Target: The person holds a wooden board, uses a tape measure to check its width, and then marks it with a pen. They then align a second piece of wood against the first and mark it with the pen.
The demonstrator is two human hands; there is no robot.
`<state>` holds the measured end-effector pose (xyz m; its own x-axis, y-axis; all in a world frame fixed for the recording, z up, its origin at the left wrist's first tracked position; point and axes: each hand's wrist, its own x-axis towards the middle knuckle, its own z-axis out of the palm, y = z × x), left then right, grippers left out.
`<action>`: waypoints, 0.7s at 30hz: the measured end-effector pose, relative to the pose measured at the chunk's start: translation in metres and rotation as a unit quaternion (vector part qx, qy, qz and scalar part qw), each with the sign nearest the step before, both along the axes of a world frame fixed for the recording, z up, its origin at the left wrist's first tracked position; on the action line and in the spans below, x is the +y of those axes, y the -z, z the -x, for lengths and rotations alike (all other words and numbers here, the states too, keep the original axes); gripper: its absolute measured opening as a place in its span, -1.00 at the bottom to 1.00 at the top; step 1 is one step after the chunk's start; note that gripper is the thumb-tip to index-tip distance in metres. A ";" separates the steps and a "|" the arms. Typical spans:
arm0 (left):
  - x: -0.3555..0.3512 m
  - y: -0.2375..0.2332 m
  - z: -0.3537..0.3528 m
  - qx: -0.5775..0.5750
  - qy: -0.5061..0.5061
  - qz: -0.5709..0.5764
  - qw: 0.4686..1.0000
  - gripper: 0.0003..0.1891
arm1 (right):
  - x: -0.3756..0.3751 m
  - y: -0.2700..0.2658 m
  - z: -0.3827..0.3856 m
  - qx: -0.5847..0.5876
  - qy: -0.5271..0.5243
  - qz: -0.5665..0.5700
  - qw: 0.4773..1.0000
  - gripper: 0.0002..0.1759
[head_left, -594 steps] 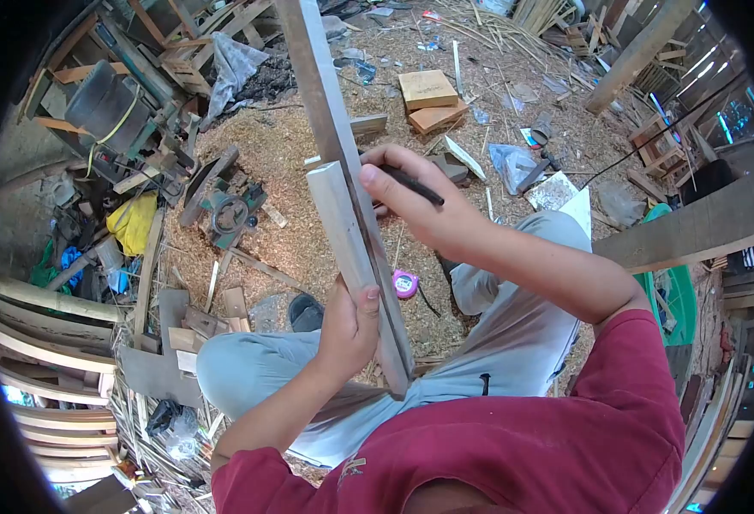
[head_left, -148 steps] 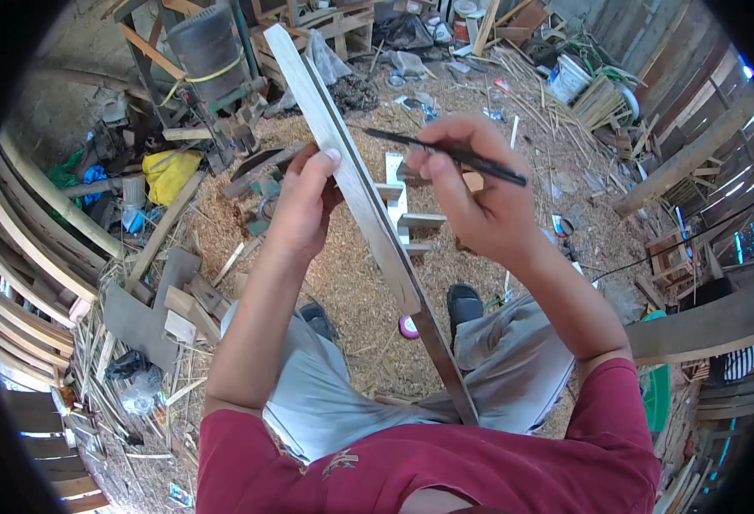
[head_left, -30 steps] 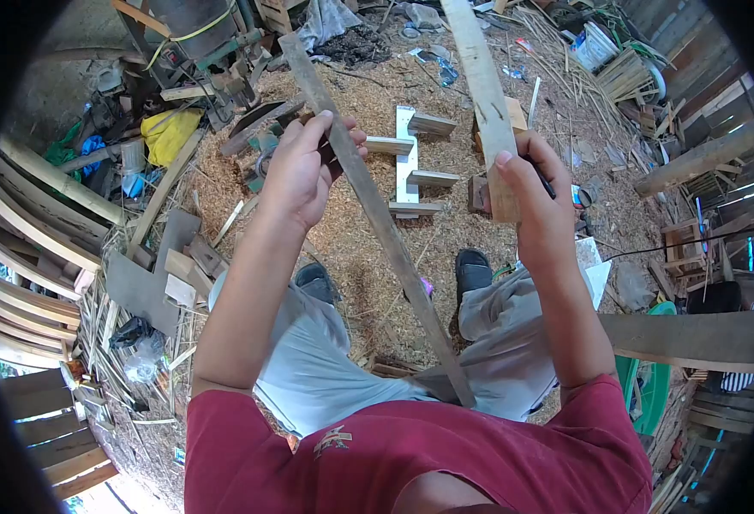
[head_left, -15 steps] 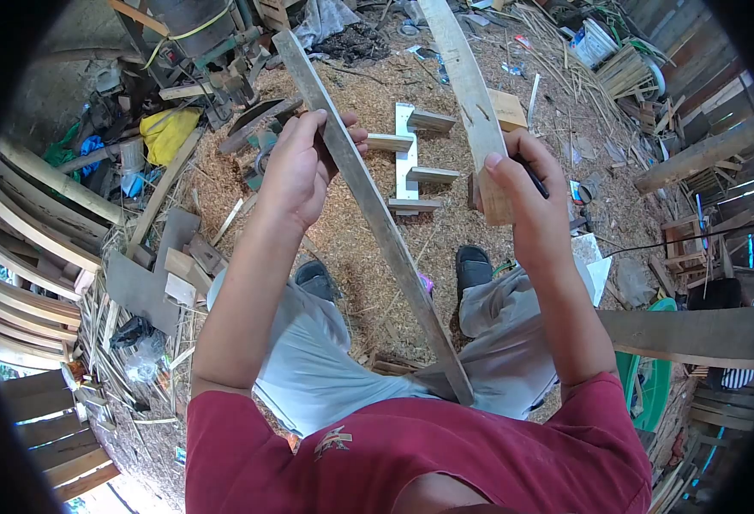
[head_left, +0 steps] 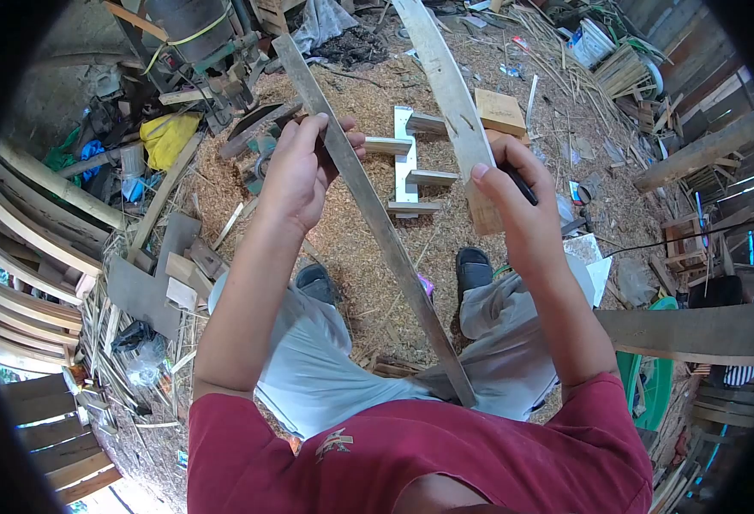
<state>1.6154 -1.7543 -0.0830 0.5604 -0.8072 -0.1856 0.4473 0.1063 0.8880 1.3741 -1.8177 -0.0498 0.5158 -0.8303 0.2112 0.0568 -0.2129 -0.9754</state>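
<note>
My left hand (head_left: 304, 163) is wrapped round a long, narrow grey-brown wooden strip (head_left: 385, 231), whose lower end rests by my lap. A wider pale board (head_left: 450, 90) with dark slots in it is gripped near its lower end by my right hand (head_left: 518, 180). A black pen-like object (head_left: 523, 187) is also held among the fingers of that hand. Between the two pieces, on the sawdust beyond my feet, lies a white upright piece (head_left: 405, 163) with several short wooden arms sticking out from it.
A machine (head_left: 214, 73) stands at the upper left beside a yellow cloth (head_left: 170, 140). A wood block (head_left: 499, 111) lies beyond my right hand. At right are a thick plank (head_left: 694, 334) and a green basin (head_left: 651, 394). Curved wooden pieces (head_left: 34, 244) are stacked at left.
The pale board has shifted left and slightly down with my right hand, uncovering more of the wood block. My left hand and the narrow strip have barely moved.
</note>
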 end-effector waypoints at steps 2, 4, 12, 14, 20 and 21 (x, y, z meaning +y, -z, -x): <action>0.001 0.001 -0.002 0.001 0.010 -0.004 1.000 -0.61 | 0.001 0.000 0.000 0.000 -0.005 0.004 1.000 -0.78; 0.000 0.002 -0.001 -0.004 0.006 -0.004 1.000 -0.60 | 0.000 0.001 0.000 0.006 -0.006 0.010 1.000 -0.78; 0.001 0.006 -0.006 0.021 0.040 -0.010 0.999 -0.51 | 0.001 0.003 0.000 0.027 0.001 0.014 1.000 -0.76; 0.001 0.006 -0.005 0.016 0.040 -0.017 0.999 -0.50 | 0.001 0.004 0.000 0.026 0.000 0.013 1.000 -0.75; 0.000 -0.001 0.001 0.045 0.020 0.022 0.999 -0.56 | 0.002 0.003 0.000 0.035 -0.005 0.013 0.999 -0.75; 0.001 0.002 -0.002 0.052 0.042 0.042 0.997 -0.56 | 0.002 0.003 0.000 0.035 -0.004 0.013 0.999 -0.75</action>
